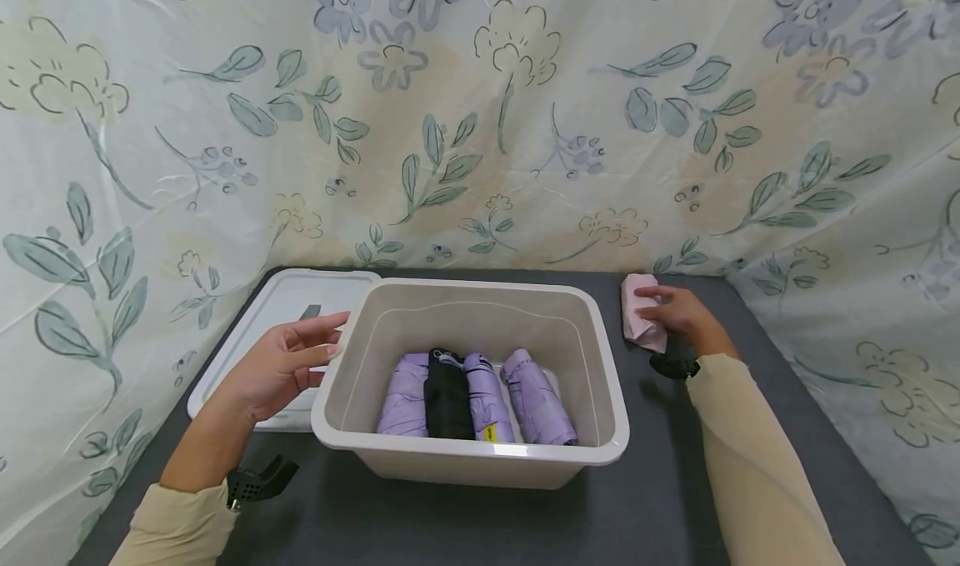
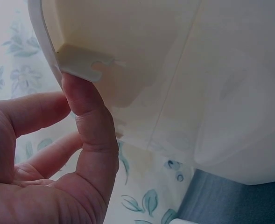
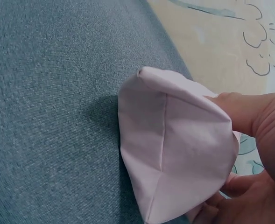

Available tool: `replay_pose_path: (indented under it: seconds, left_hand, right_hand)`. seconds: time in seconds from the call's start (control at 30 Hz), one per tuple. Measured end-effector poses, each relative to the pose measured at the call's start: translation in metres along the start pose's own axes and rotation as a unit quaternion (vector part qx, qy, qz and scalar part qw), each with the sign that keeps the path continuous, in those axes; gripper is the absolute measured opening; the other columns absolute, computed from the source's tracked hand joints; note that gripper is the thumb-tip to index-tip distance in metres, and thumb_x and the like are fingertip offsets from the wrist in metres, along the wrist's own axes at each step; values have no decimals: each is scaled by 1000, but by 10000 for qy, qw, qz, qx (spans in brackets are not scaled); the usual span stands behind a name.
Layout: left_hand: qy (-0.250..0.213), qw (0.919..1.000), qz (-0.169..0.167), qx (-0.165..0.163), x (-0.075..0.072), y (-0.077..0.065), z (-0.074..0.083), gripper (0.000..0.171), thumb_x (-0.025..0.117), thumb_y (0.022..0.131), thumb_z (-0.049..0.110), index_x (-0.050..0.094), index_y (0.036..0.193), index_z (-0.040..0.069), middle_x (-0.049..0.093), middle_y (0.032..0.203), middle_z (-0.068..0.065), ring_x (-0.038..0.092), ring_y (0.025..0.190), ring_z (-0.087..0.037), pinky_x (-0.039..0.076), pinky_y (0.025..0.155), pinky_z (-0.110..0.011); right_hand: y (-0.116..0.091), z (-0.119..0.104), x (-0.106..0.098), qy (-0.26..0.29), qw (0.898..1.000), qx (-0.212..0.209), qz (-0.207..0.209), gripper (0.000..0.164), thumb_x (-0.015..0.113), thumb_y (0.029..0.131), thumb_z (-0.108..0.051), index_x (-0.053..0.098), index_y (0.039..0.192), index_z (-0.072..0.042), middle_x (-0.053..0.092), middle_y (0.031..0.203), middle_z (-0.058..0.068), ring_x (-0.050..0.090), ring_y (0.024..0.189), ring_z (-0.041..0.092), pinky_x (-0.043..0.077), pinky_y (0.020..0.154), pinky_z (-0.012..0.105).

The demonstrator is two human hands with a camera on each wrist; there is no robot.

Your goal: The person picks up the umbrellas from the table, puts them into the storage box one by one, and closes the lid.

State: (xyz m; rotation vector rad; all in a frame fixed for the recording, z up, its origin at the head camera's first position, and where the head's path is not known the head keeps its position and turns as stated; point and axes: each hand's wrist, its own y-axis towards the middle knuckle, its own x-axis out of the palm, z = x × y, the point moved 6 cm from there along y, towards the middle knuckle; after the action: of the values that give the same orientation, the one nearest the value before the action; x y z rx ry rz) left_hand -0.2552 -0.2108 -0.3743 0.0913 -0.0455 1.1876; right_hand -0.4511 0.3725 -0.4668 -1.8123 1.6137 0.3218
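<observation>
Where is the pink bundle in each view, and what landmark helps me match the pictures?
Head: the pink bundle is right of centre, to the right of the bin, held by the right hand.
Left wrist: not in this picture.
Right wrist: large, just right of centre, with fingers at its right side.
Shared landmark: the floral fabric, behind everything in head, left and bottom in left wrist, upper right in right wrist.

The left arm (image 1: 180,512) reaches in over the left edge of the bench (image 1: 465,528); its left hand (image 1: 288,362) points inward, palm partly visible, fingers relaxed and slightly spread. The right arm (image 1: 757,466) extends toward the bench's far right corner, wrist bent inward, the right hand (image 1: 678,316) back-up and gripping with bent fingers.
</observation>
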Motion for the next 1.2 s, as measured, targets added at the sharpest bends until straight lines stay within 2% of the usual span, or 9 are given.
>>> replay_pose_path:
  seconds: [0.13,0.23,0.3,0.4,0.7,0.9,1.07,1.13,1.2]
  left_hand:
    - [-22,10000,-60,22,0,0,-1,42,55,103,0,64,140,17,73,111,3,75,97,-12,63,82,-34]
    - [-31,10000,-45,13,1,-1,-1,43,55,102,-1,64,140,17,73,111,2,75,96,-12,63,82,-34]
    - [-55,10000,-32,2,1,-1,-2,43,55,102,-1,63,141,16,74,111,2,75,96,-12,63,81,-34]
    - [-52,10000,-7,-25,0,-1,-2,43,55,102,-1,62,142,15,74,111,2,75,97,-12,63,81,-34]
    - [-37,9999,-80,53,-2,1,-1,44,55,102,-1,61,143,14,75,112,2,75,97,-12,64,81,-35]
    - [119,9999,-42,-18,-2,2,-1,44,55,103,1,58,145,14,73,114,2,75,99,-13,63,82,-35]
    - [231,9997,-23,-15,-3,3,-1,46,56,103,1,55,148,10,72,114,2,74,99,-13,64,82,-35]
    - [207,9998,-41,1,-4,3,0,46,55,103,1,54,148,9,72,113,2,74,98,-13,64,82,-35]
    - [170,9998,-50,6,-4,2,0,46,55,103,0,54,148,9,72,113,2,74,98,-12,64,82,-35]
  right_hand:
    - [-1,-2,2,46,10000,18,-27,63,65,100,-18,40,157,-8,19,166,31,44,129,40,47,109,51]
    - [-1,-4,2,22,10000,27,5,61,66,99,-18,44,155,-9,26,163,30,50,119,35,54,92,39]
    - [-1,-5,3,-52,10000,-23,17,61,68,98,-18,45,154,-8,29,162,30,53,113,33,53,81,32]
    - [-3,-9,3,-165,9998,-91,38,61,68,97,-19,47,153,-8,28,162,30,53,109,31,52,74,28]
    - [-7,-9,1,55,9997,-117,196,62,69,97,-20,47,153,-8,33,160,30,57,100,26,53,72,28]
    - [-15,-4,2,522,9983,-132,203,64,69,97,-19,44,154,-5,34,159,28,57,102,20,53,74,23]
    - [-15,-3,2,1043,9941,-264,136,69,72,95,-17,41,156,-3,52,135,20,60,84,9,55,73,25]
    - [-14,-2,1,1225,9919,-339,85,73,73,95,-17,38,157,-3,52,127,13,60,80,6,55,73,26]
    - [-14,-1,2,1452,9888,-350,-8,77,74,95,-18,34,159,-4,51,128,13,60,80,7,55,74,25]
